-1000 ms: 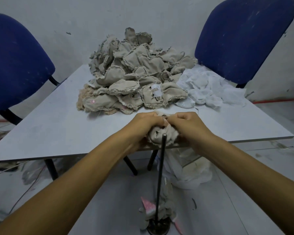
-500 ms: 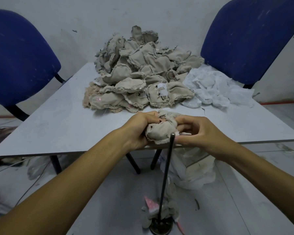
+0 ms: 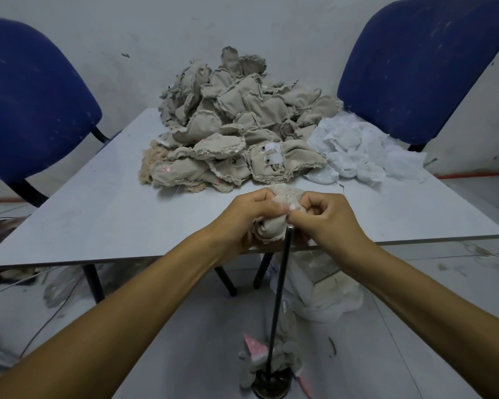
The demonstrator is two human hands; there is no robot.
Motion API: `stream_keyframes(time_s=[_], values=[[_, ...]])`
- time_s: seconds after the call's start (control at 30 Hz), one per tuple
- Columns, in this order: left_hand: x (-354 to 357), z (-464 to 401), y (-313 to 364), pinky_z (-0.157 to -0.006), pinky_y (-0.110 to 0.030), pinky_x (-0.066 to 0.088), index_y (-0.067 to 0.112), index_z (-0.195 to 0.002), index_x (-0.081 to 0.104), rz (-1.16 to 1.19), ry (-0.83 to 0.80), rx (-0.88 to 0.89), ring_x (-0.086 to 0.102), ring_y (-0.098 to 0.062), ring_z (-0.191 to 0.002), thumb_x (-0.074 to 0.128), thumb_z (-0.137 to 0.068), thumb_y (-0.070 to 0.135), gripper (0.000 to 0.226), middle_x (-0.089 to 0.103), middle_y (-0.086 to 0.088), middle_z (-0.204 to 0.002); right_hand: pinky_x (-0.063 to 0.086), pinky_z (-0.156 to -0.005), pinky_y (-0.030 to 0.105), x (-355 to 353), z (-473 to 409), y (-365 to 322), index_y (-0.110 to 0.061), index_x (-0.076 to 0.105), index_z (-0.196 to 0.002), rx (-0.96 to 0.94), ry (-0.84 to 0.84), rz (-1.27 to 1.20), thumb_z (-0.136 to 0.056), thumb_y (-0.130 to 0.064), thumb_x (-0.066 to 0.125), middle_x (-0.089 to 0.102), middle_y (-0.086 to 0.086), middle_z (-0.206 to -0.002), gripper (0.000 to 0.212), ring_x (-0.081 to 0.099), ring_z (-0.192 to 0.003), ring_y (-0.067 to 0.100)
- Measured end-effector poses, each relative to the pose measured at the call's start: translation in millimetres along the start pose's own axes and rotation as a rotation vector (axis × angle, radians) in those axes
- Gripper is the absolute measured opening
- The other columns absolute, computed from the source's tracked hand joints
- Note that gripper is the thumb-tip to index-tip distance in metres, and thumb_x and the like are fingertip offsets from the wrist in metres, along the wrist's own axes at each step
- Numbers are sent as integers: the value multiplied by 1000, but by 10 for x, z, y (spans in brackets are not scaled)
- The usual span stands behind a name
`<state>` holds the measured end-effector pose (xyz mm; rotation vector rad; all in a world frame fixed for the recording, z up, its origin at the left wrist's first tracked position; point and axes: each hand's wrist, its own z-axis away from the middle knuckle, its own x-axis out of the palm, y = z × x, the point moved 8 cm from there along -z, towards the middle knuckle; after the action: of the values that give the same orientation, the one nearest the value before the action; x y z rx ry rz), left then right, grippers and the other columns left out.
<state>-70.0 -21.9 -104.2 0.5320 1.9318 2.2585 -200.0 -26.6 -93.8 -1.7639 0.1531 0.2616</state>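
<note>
Beige fabric toy skin [image 3: 271, 227]: one piece, bunched right over the tip of the upright metal rod [image 3: 280, 289]. Your left hand [image 3: 249, 216] grips its bulk left of the rod; your right hand [image 3: 330, 218] pinches its frayed edge just right of the tip. The rod's long axis runs straight down beneath the skin, both hands equally near; your push likely follows that line.

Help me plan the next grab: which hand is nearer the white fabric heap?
Right. The right hand is on the person's side of the white fabric heap; the left hand lies farther left.
</note>
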Motion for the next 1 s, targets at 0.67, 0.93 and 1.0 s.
stream_keyframes(time_s=[0.67, 0.93, 1.0], values=[[-318, -29, 30, -60, -34, 41, 21, -53, 56, -320, 495, 121, 49, -21, -59, 67, -60, 31, 17, 54, -3, -56, 52, -67, 35, 126, 65, -99, -14, 63, -84, -142, -90, 286, -78, -23, 81, 65, 1, -66, 21, 61, -63, 16], [-231, 39, -3, -64, -27, 56, 15, -74, 65, -147, 219, 191, 68, -20, -74, 70, -82, 29, 16, 67, -7, -78, 35, -48, 17, 33, -111, -20, -20, 59, -63, -107, 105, 291, -72, -39, 63, 53, -12, -47, 21, 48, -47, 4], [-225, 77, 5, -64, -26, 55, 12, -78, 66, -171, 215, 202, 68, -20, -75, 73, -84, 19, 12, 66, -8, -77, 45, -50, 24, 32, -175, 49, -19, 64, -67, -27, 65, 212, -73, -35, 65, 58, -10, -48, 17, 52, -44, 3]])
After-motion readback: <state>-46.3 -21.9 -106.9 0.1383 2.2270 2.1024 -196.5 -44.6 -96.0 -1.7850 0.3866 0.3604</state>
